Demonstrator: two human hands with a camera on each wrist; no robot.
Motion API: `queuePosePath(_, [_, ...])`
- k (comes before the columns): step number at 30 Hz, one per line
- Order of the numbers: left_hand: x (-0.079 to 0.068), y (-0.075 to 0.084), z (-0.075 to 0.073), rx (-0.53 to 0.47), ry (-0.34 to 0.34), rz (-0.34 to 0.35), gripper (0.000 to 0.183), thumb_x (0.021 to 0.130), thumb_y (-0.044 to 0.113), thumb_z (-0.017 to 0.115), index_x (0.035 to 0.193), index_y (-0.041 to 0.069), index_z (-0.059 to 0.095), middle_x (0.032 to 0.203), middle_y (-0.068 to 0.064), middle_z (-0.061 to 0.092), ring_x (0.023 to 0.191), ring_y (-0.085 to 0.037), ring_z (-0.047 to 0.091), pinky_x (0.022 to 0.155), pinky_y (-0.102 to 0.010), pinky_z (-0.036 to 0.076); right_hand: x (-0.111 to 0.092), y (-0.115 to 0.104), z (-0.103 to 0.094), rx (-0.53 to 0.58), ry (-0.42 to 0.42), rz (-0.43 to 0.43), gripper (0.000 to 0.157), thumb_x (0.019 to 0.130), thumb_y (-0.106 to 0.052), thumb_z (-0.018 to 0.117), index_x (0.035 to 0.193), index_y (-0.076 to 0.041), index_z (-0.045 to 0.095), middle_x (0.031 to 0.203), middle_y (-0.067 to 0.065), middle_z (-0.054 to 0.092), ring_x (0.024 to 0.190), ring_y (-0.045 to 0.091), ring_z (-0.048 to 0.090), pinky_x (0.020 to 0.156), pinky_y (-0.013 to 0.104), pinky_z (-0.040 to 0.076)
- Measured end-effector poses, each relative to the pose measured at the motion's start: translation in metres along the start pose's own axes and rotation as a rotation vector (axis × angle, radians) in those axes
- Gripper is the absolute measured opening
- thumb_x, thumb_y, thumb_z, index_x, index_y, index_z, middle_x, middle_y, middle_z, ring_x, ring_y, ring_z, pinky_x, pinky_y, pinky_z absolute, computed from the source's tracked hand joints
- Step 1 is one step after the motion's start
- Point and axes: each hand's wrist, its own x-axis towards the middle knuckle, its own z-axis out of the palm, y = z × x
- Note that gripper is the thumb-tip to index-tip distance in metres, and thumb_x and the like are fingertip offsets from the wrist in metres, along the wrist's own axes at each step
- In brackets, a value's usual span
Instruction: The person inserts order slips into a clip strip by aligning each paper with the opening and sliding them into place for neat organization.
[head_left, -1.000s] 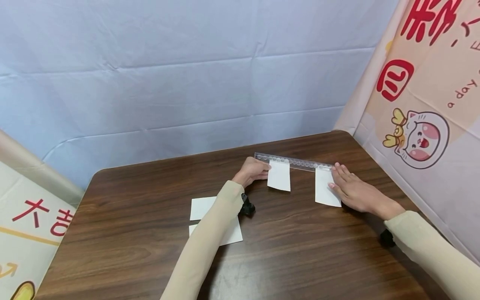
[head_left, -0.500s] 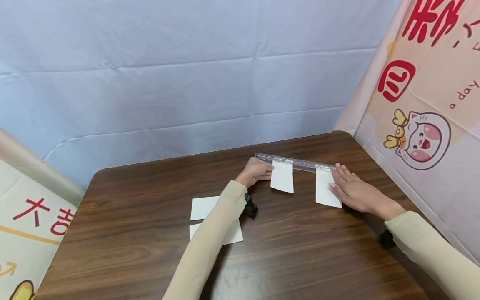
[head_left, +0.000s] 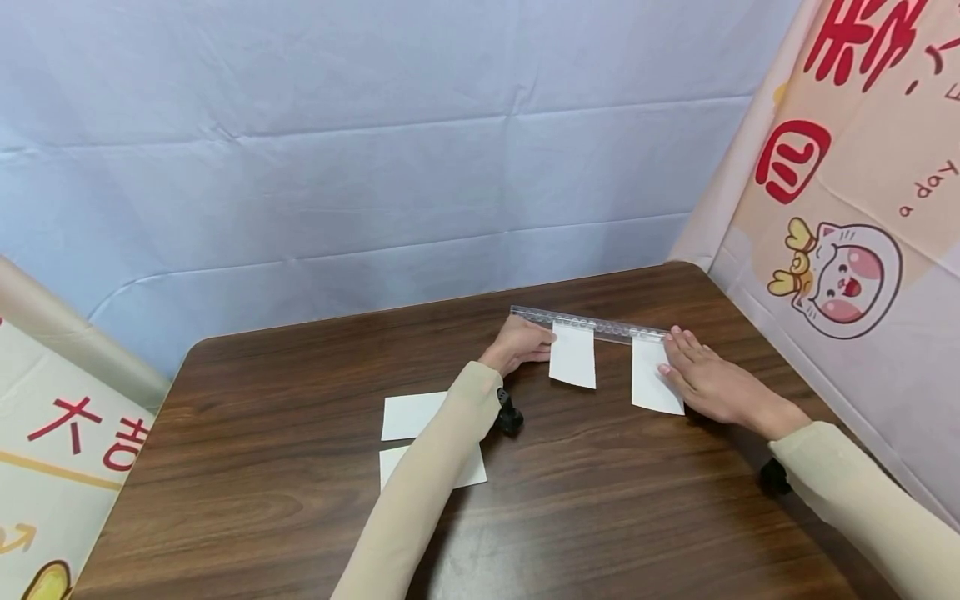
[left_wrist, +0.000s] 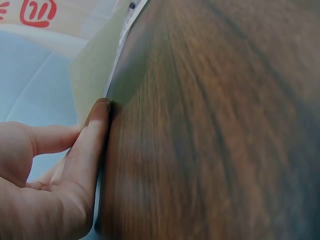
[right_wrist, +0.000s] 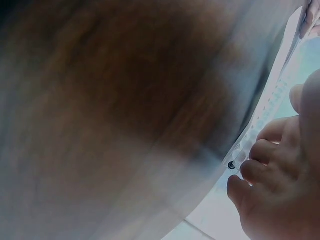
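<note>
A clear plastic ruler (head_left: 613, 330) with a row of cut-outs lies slanted near the far side of the table. Two white paper slips (head_left: 572, 357) reach toward the front from under it, spaced apart. My left hand (head_left: 519, 343) pinches the left slip's edge beside the ruler; in the left wrist view that slip (left_wrist: 95, 75) rises at an angle off the wood. Straight fingers of my right hand (head_left: 708, 385) press flat on the ruler's right end, beside and partly over the right slip (head_left: 652, 375). The right wrist view shows those fingertips along the ruler (right_wrist: 265, 107).
Two more white slips (head_left: 412, 417) lie on the brown wooden table (head_left: 247, 450), partly hidden by my left sleeve (head_left: 423, 483). A pale blue cloth (head_left: 337, 167) hangs behind the far edge. Printed cloths stand at both sides.
The left slip has slid to the right along the ruler with my left hand, narrowing the gap to the right slip. My right hand and the ruler have stayed in place.
</note>
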Motion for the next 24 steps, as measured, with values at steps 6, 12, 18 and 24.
queuePosePath(6, [-0.001,0.001,0.006,-0.002,-0.012,-0.003,0.029,0.101,0.004,0.069,0.127,-0.009,0.071,0.119,-0.020,0.076,0.093,-0.022,0.076,0.086,-0.031,0.067,0.001,0.001,0.000,0.000,-0.002,0.000,0.074,0.115,-0.042,0.036,0.161,0.014,0.021,0.169,0.038,0.014,0.158,0.055,0.016,0.124,0.073,0.025])
queuePosePath(12, [0.001,0.002,0.010,-0.009,-0.025,0.000,0.028,0.101,0.003,0.068,0.126,-0.009,0.071,0.118,-0.020,0.076,0.093,-0.022,0.076,0.086,-0.031,0.067,0.002,0.001,-0.001,0.005,0.006,-0.008,0.074,0.115,-0.041,0.036,0.161,0.014,0.021,0.169,0.038,0.014,0.158,0.055,0.016,0.124,0.073,0.025])
queuePosePath(18, [0.000,0.003,0.015,-0.010,-0.022,-0.005,0.026,0.100,0.003,0.069,0.124,-0.009,0.072,0.113,-0.018,0.075,0.085,-0.019,0.073,0.084,-0.031,0.067,0.002,-0.001,-0.003,0.012,0.000,-0.001,0.074,0.115,-0.042,0.036,0.161,0.014,0.021,0.170,0.037,0.012,0.159,0.055,0.016,0.125,0.072,0.024])
queuePosePath(24, [0.001,0.002,0.025,-0.016,-0.014,0.006,0.025,0.100,0.002,0.069,0.121,-0.010,0.072,0.108,-0.019,0.077,0.085,-0.020,0.075,0.083,-0.031,0.068,0.001,-0.001,-0.003,0.016,-0.003,-0.003,0.073,0.116,-0.041,0.036,0.161,0.014,0.021,0.169,0.038,0.013,0.158,0.055,0.016,0.125,0.073,0.025])
